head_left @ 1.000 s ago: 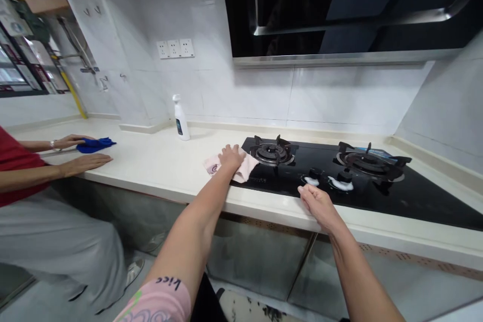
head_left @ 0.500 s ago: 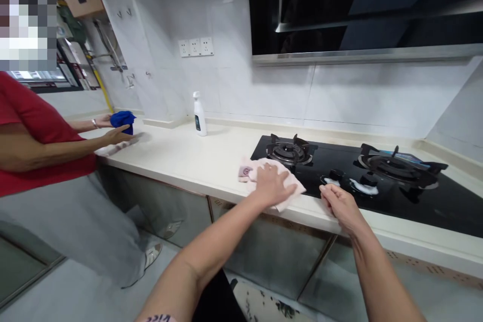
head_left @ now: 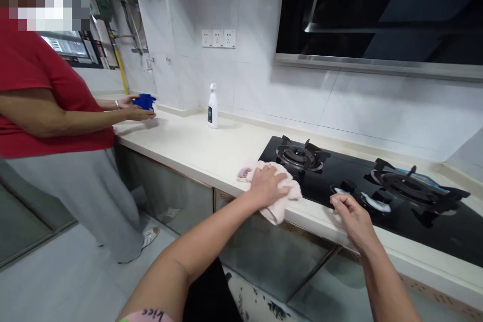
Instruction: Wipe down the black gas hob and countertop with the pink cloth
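Note:
My left hand (head_left: 268, 187) presses down on a pale pink cloth (head_left: 277, 209), its fingers curled over the fabric. The cloth is bunched at the front left corner of the black gas hob (head_left: 328, 181), and part of it hangs over the counter's front edge. Beside the hob's front edge, my right hand (head_left: 352, 216) is closed, thumb and fingertips drawn together near the left control knob (head_left: 345, 186). I see nothing between those fingers. White patches lie around both knobs.
A white spray bottle (head_left: 212, 108) stands on the pale counter (head_left: 181, 136) near the wall. At the left, another person in a red shirt (head_left: 56, 85) holds a blue cloth (head_left: 144, 101). A black range hood (head_left: 377, 15) overhangs the hob.
My left hand has drawn the cloth slightly toward the front edge, where more of it hangs down. My right hand stays closed near the knobs. The view has shifted left.

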A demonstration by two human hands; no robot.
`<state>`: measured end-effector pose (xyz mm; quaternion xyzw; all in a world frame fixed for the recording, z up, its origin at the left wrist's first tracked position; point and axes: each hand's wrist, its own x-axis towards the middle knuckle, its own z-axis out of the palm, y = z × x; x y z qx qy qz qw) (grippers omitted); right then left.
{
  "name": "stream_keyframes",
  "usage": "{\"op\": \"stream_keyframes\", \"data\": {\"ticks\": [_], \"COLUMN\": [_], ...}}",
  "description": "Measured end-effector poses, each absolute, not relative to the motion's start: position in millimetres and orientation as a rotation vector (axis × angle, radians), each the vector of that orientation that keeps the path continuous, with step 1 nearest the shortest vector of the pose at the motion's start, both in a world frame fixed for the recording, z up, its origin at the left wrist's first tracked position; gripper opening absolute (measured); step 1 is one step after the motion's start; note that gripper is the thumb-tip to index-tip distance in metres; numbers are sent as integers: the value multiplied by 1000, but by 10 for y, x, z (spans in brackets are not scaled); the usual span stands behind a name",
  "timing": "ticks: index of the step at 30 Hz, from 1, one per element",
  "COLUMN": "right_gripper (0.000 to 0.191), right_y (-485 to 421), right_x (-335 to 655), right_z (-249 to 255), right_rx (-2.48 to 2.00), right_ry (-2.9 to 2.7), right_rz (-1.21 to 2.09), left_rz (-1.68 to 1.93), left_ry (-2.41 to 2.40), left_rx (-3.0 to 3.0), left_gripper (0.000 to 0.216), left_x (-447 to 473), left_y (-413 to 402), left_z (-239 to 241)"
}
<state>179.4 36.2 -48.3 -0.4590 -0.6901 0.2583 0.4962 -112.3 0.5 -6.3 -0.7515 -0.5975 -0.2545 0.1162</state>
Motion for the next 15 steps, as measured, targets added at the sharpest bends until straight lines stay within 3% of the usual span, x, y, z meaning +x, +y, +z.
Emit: {"op": "stream_keyframes", "data": {"ticks": [9,15], "right_gripper": [45,40], "right_y": [350,361], "right_x": [1752,1748], "right_z": [-485,-522], "right_rx": [-1075,-1088], "right_ry": [-1665,-1665], "right_rz": [621,665], "left_rz": [-543,-465], "left_ry": [-2348,-2457], "left_rx": [-1625,-1379], "left_gripper": [53,57], "left_x": [-2883,-3145], "left_y": [-154,-193], "left_z": [119,195]}}
